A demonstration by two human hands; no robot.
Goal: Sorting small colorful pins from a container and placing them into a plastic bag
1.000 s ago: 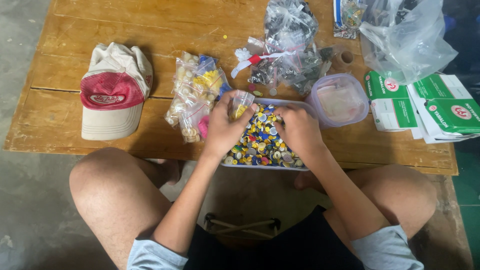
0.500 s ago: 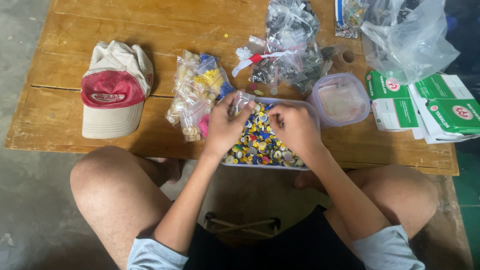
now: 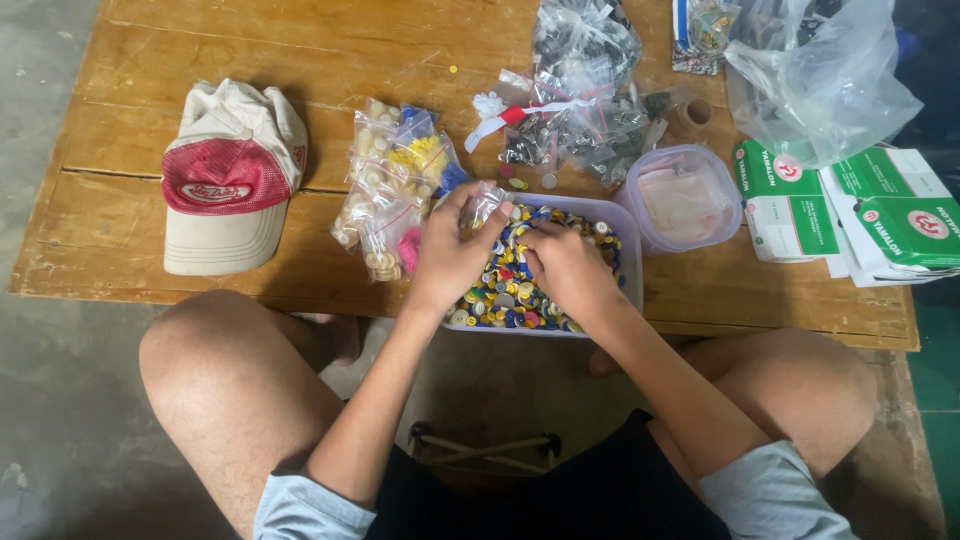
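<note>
A shallow clear tray (image 3: pixel 622 215) full of mixed coloured buttons (image 3: pixel 500 290) sits at the near edge of a wooden table (image 3: pixel 300 50). My left hand (image 3: pixel 452 250) is over the tray's left side and holds a small clear plastic bag (image 3: pixel 482 205) at its top corner. My right hand (image 3: pixel 565 265) rests in the buttons with its fingers curled, pinching among them; what it grips is hidden.
Small bags of sorted buttons (image 3: pixel 395 185) lie left of the tray. A red and beige cap (image 3: pixel 228 180) is further left. Bags of dark buttons (image 3: pixel 580 90), a round clear tub (image 3: pixel 682 198), a large plastic bag (image 3: pixel 820 75) and green and white boxes (image 3: pixel 880 210) stand right.
Both hands have shifted slightly within the tray. My left hand still holds the small bag; my right hand has dipped lower into the buttons.
</note>
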